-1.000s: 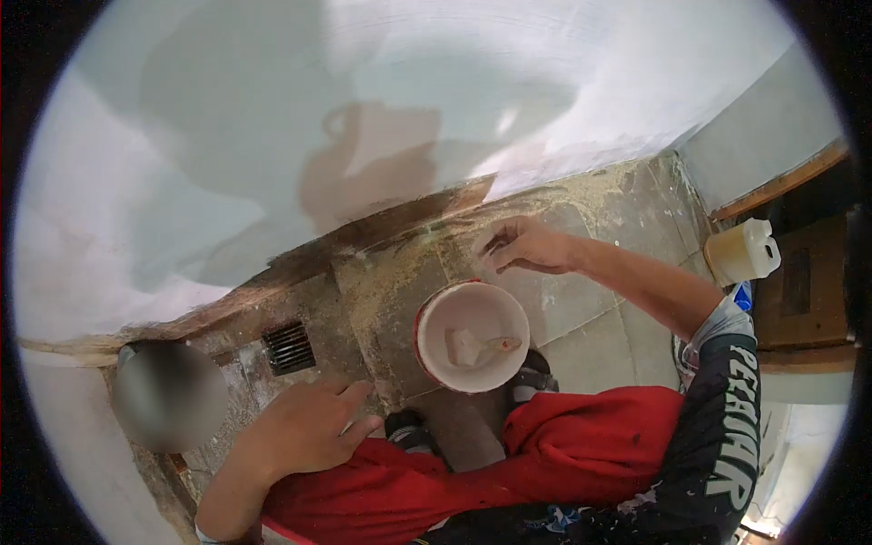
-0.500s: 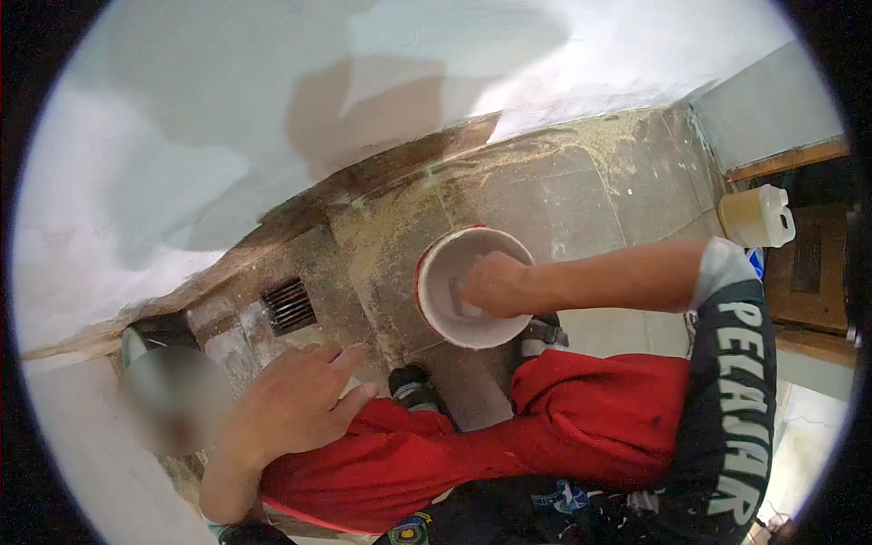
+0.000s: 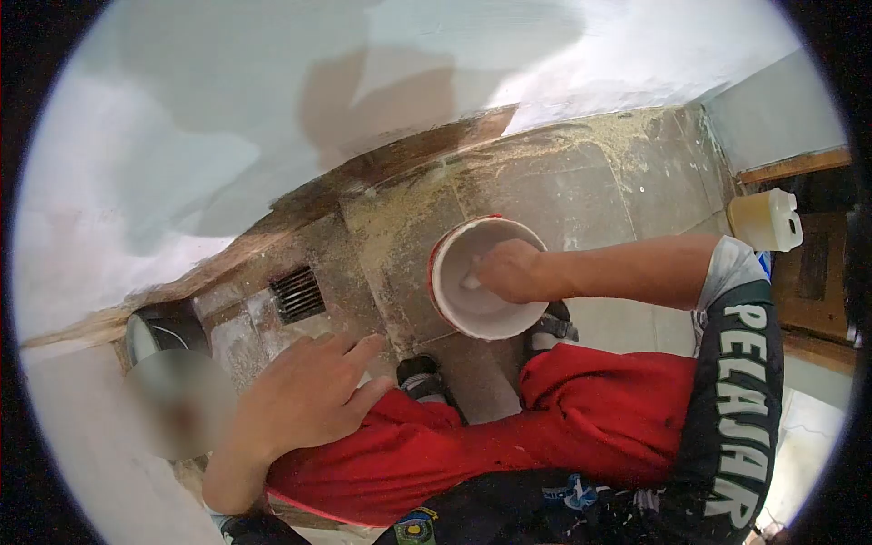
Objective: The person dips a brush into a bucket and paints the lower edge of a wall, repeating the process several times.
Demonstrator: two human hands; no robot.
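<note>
A white bucket [image 3: 451, 313] with a reddish outer edge stands on the floor between my feet. Inside it, my right hand [image 3: 509, 271] is closed, fingers curled around something pale that shows only as a small whitish bit at the fingertips. The inner wall looks smeared white. My left hand [image 3: 313, 386] lies palm down over my left knee, near the red cloth [image 3: 363, 454] on my legs. Its fingers are spread and loosely bent, and it holds nothing.
Ahead rises a patchy white wall [image 3: 227, 109] with a bare brown strip at its base. A floor drain grate [image 3: 297, 295] lies left of the bucket. A yellowish jerrycan [image 3: 763, 221] stands at the right. Sandy dust [image 3: 400, 213] covers some floor tiles.
My right hand has shifted within the bucket, and the pale thing at its fingers now shows less. The view has moved slightly; my left hand stays over the knee.
</note>
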